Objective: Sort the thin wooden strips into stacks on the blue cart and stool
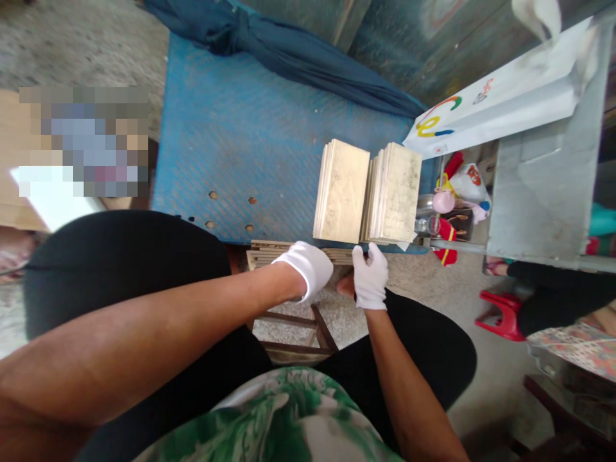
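My left hand (pixel 312 268), in a white glove, is bent over a row of thin wooden slats (pixel 269 251) at the table's near edge. Its fingers point down and are hidden by the back of the hand. My right hand (pixel 371 277), gloved too, is at the right end of the slats. Its fingers are curled, with a small dark gap near the thumb; what is in them is hidden. Just beyond my hands, two stacks of pale flat boards stand side by side, a left stack (pixel 344 192) and a right stack (pixel 397 192).
The stacks rest on a blue table (pixel 240 141) with a dark blue cloth (pixel 298 58) along its far side. A white paper bag (pixel 500 96) leans at the right by a metal surface (pixel 543 192). A red stool (pixel 503 314) and another person's leg are further right.
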Action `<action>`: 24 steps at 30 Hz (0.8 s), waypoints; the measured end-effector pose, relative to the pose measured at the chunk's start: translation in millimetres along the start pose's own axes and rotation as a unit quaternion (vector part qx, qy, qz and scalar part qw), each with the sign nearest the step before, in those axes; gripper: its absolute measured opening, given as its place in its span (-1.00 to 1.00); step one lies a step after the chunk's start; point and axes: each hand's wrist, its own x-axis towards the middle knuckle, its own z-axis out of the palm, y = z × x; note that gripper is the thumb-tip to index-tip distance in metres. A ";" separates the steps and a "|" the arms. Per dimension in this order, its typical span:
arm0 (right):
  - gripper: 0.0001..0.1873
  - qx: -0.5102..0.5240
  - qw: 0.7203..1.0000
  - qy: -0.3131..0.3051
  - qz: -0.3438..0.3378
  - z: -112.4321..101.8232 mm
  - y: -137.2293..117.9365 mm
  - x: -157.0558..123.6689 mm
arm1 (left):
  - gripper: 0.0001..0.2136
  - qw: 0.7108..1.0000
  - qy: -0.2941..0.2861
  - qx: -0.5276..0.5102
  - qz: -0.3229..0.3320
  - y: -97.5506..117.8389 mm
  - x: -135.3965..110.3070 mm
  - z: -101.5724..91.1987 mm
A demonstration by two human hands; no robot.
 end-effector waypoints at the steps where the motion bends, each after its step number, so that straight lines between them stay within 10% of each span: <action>1: -0.34 0.021 1.000 -0.018 -0.006 -1.9 0.8 4.5 | -0.76 1.000 -0.001 0.004 -0.011 -2.2 -0.4 -3.8; 14: -0.55 -0.231 0.943 -0.232 -0.059 -11.9 -31.2 42.0 | -0.52 0.952 0.163 -0.221 -0.133 -26.4 22.1 4.7; 24: -0.59 -0.116 0.952 -0.283 0.004 8.0 -22.3 52.2 | -0.53 0.872 0.192 -0.433 -0.122 -28.3 37.9 10.2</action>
